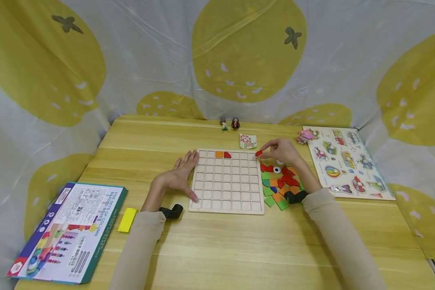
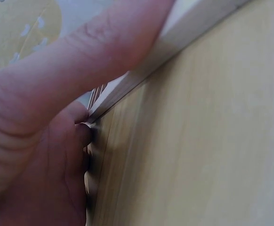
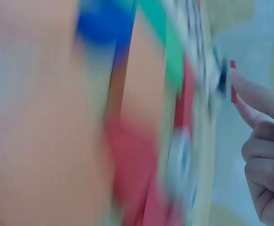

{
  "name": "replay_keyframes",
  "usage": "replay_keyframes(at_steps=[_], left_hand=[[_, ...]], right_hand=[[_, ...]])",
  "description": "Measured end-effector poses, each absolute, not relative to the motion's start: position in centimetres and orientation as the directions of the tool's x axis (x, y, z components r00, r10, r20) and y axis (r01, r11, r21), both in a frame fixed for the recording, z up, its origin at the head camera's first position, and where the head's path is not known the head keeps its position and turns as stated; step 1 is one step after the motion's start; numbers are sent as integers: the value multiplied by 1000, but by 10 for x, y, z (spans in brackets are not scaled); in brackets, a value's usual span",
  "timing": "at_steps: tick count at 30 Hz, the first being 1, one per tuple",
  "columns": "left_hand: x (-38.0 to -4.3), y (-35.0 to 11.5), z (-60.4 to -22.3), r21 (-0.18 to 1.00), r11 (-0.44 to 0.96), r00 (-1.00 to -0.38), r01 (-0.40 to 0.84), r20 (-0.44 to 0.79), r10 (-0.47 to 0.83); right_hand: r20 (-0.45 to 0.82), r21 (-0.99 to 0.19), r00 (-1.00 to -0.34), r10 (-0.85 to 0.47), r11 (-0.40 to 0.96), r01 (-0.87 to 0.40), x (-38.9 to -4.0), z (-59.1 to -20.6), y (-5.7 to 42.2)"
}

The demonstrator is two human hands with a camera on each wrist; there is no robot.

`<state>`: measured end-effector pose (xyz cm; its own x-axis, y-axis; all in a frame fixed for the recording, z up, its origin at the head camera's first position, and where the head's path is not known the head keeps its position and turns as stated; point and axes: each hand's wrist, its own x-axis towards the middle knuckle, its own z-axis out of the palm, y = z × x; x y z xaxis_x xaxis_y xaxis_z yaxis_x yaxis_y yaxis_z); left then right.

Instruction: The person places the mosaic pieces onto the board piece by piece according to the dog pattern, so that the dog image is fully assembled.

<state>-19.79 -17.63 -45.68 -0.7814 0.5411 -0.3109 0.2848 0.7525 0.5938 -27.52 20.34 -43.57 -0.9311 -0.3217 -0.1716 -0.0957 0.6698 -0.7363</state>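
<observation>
A pale wooden grid board (image 1: 226, 185) lies flat on the table, divided into small square cells. Its top row bears an orange square tile (image 1: 219, 154) and, beside it, a red tile (image 1: 227, 155) with a curved edge. My left hand (image 1: 175, 177) rests along the board's left edge, fingers spread toward the far corner and thumb (image 2: 94, 52) near the close corner. Between thumb and forefinger, my right hand (image 1: 283, 151) pinches a small red piece (image 3: 233, 87) at the board's far right corner. Below that hand, loose red, orange, green and blue tiles (image 1: 284, 181) lie heaped.
Behind the board are a small pattern card (image 1: 248, 141) and two figurines (image 1: 235, 123). A picture puzzle board (image 1: 348, 161) lies at the right, a pink toy (image 1: 306, 136) by its corner. Leftward sit a boxed toy set (image 1: 72, 229) and a yellow block (image 1: 127, 220).
</observation>
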Motion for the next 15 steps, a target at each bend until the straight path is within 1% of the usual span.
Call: replay_keyframes(at_steps=[4, 9, 12, 15], left_hand=[[-198, -178, -456, 583, 759, -785, 290, -309, 537], [-198, -177, -456, 556, 766, -787, 322, -293, 543], [-198, -176, -455, 560, 763, -786, 323, -290, 545], [-198, -177, -454, 567, 760, -785, 317, -293, 546]], right_hand=[[-183, -780, -926, -330, 622, -68, -270, -431, 151], [-150, -779, -929, -339, 618, -101, -274, -436, 89], [-146, -764, -941, -304, 639, -88, -277, -439, 64], [-158, -755, -947, -278, 652, -66, -280, -442, 49]])
